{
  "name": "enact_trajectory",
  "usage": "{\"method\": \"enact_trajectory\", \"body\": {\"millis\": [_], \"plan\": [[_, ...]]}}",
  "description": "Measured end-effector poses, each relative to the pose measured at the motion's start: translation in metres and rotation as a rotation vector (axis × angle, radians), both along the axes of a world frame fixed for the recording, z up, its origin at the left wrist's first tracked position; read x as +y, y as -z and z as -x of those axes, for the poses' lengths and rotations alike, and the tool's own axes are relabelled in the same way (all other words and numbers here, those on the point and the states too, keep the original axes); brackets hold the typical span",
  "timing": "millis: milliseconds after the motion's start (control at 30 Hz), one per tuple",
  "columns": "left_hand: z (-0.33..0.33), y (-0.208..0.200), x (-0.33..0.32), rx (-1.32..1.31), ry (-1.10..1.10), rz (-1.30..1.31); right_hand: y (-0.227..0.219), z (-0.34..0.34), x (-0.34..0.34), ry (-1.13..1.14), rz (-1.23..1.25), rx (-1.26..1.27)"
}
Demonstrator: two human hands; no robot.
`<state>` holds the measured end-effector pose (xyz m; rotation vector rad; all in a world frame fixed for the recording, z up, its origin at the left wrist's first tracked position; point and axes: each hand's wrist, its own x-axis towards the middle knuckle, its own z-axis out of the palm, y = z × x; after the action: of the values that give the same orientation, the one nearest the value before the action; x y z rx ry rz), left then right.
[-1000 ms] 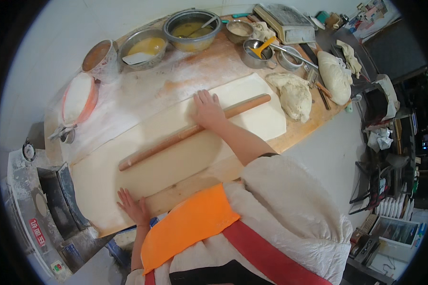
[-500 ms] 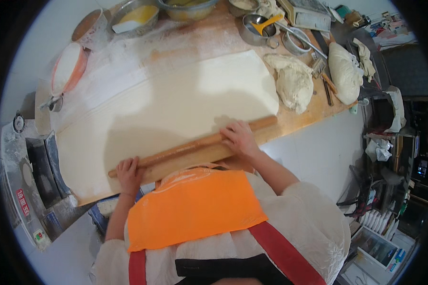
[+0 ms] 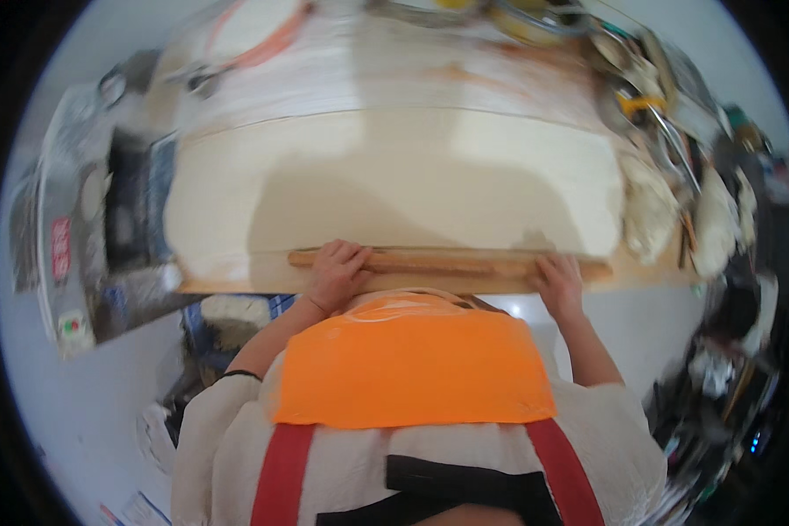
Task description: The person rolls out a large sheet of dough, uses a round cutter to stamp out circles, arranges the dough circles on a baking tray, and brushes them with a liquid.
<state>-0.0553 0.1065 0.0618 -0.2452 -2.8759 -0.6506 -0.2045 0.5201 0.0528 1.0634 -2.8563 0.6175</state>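
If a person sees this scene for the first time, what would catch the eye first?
Probably the orange apron, low in the middle, then the wide dough sheet spread across the table above it. At the sheet's near edge lies a rolling pin, with the left hand and right hand on it.

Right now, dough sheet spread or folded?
Spread. The dough sheet lies broad and flat across the table, reaching well beyond the rolling pin; no large fold shows.

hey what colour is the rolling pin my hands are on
The rolling pin is a plain light wood-brown, seen best in the head view.
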Motion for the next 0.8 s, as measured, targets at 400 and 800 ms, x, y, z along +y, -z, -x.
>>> {"method": "enact_trajectory", "body": {"millis": [400, 800], "plan": [[-0.105, -0.016, -0.237, -0.197, -0.275, 0.186, 0.017, -0.047, -0.248, -0.338, 0.128, -0.07], [0.066, 0.029, -0.324, 0.106, -0.637, 0.485, -0.003, 0.082, -0.355, 0.111, -0.219, 0.265]]}}
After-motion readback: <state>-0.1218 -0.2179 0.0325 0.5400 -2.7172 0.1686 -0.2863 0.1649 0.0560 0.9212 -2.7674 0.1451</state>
